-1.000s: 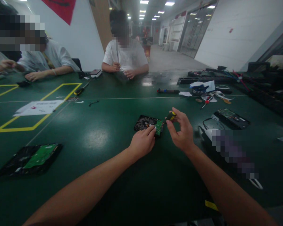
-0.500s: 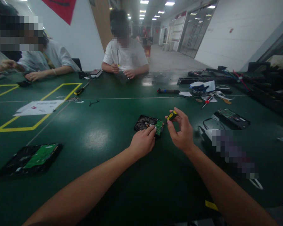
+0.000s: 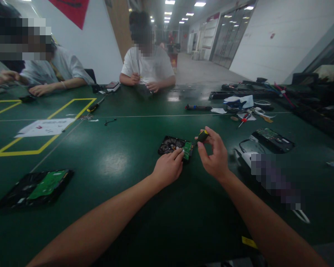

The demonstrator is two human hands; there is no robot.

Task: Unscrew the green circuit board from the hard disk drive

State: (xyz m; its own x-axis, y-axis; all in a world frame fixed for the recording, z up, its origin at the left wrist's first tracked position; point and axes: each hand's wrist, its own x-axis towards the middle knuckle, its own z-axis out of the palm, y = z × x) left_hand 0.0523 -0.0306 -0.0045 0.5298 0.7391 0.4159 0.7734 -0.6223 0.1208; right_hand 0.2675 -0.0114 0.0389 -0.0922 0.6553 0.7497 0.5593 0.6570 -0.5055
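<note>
A hard drive [image 3: 168, 144] with a green circuit board lies in front of me on the green table. My left hand [image 3: 169, 165] rests on its near side, with fingers closed over the board; the thumb is hidden. In my right hand [image 3: 213, 152] is a yellow-and-black screwdriver [image 3: 202, 136], pinched by the handle between thumb and fingers. Its shaft slants down to the drive's right end, where the tip is too small to make out.
A second hard drive [image 3: 41, 188] lies at the left, a third one [image 3: 274, 139] at the right beside a partly blurred-out pouch [image 3: 246, 158]. Farther back are a red screwdriver [image 3: 244, 119], a dark cylindrical tool [image 3: 198, 107] and printed paper [image 3: 46, 127]. Co-workers sit across the table.
The screwdriver's handle has turned in my right hand, so less of its yellow shows. My left hand and the hard drive have stayed in place.
</note>
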